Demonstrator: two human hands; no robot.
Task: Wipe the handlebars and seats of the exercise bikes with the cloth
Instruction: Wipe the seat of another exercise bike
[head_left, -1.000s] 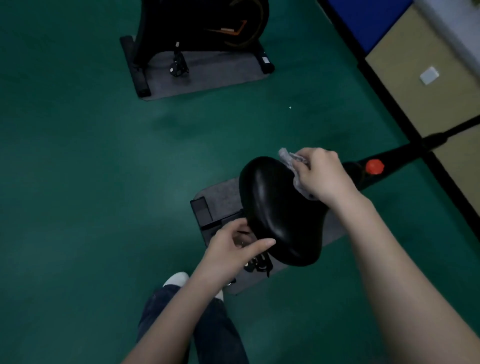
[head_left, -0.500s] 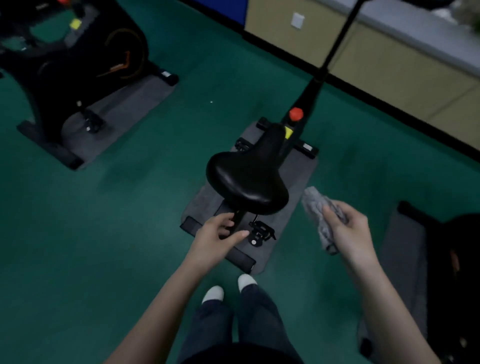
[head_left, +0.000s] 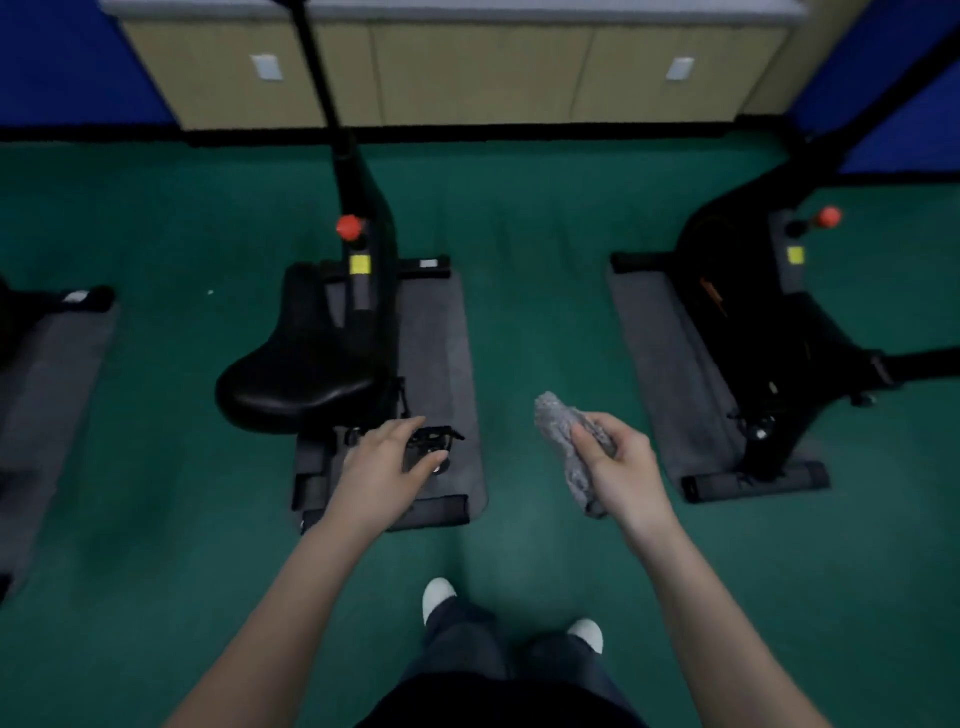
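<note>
Green carpeted floor (head_left: 540, 312) holds a black exercise bike (head_left: 366, 202) on a grey mat (head_left: 441, 338); its glossy black seat (head_left: 291, 384) lies just left of the relaxed, empty fingers of the left hand (head_left: 382, 473). Curled fingers of the right hand (head_left: 626, 470) grip a crumpled grey cloth (head_left: 558, 423).

Dim indoor light; soft motion blur throughout, wide-angle bending at edges, faint floor sheen

Looking down onto green floor (head_left: 519, 234). Gripping the crumpled grey cloth (head_left: 557, 422) in the right hand (head_left: 621, 470), out between the two exercise bikes. Holding the left hand (head_left: 382, 467) loose, fingers relaxed, over a pedal (head_left: 435, 440), near the black seat (head_left: 296, 387) of the nearer bike (head_left: 366, 208).
</note>
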